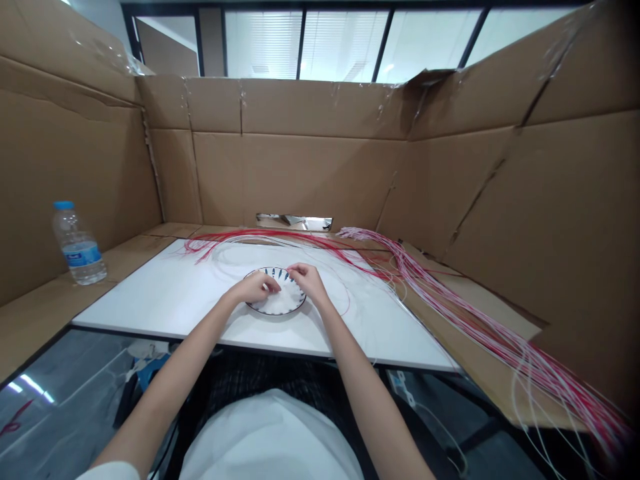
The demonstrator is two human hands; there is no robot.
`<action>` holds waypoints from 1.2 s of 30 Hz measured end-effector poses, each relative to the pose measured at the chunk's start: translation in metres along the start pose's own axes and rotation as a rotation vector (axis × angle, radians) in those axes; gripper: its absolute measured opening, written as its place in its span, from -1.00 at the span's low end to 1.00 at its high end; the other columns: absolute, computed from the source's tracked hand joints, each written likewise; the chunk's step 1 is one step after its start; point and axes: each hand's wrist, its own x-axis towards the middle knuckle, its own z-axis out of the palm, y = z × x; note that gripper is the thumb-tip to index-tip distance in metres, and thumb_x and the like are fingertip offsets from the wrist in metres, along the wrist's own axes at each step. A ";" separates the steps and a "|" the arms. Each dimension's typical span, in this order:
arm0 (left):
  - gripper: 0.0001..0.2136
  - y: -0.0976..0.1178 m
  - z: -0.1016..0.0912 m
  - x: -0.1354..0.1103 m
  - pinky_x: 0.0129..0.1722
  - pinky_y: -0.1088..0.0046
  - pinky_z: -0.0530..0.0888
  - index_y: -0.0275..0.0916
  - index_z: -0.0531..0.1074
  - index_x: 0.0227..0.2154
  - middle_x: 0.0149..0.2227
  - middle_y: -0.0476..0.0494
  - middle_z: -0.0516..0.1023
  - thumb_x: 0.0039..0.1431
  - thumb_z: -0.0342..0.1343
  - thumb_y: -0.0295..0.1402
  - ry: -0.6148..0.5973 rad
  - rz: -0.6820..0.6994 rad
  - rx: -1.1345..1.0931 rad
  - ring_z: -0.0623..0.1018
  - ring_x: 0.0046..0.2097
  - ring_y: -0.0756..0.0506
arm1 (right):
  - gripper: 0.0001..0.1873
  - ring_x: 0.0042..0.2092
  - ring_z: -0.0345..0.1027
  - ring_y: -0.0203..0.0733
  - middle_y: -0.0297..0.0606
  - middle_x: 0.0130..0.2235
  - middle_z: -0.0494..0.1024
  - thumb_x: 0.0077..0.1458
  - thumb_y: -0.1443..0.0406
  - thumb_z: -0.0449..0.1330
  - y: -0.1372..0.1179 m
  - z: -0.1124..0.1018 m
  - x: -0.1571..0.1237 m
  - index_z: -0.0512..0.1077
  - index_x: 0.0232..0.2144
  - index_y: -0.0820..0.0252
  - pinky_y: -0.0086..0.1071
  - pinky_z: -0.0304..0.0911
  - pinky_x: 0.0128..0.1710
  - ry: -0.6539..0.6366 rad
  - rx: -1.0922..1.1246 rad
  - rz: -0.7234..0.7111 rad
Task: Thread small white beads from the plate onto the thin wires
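A white plate (277, 305) with a dark rim and blue dashes around its edge lies on the white board in front of me. My left hand (256, 287) reaches over the plate's left side, fingers curled together and tips down near its middle. Whatever those fingertips may hold is too small to see. Above the plate's right rim, my right hand (308, 280) is closed in a pinch, its thumb and forefinger together. What is in the pinch cannot be made out. A thin pinkish strand (347, 300) curves across the board to the right of this hand.
Red and white strands (280, 233) arc along the back of the white board (165, 293). A thick pink-red bundle (450, 307) runs down the right side. A water bottle (83, 250) stands left. Cardboard walls (320, 167) enclose the table, with a shiny strip (295, 222) at the back.
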 end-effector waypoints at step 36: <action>-0.76 0.011 -0.003 -0.005 -0.40 0.54 0.38 -0.30 0.58 -0.44 -0.54 -0.03 0.54 -0.25 0.13 -0.58 -0.009 0.007 -0.268 0.49 -0.44 -0.01 | -0.72 -0.53 0.20 -0.33 -0.30 -0.53 0.46 -0.18 0.25 0.11 -0.007 0.002 -0.003 0.53 -0.44 0.29 -0.48 0.06 -0.58 -0.025 0.064 0.050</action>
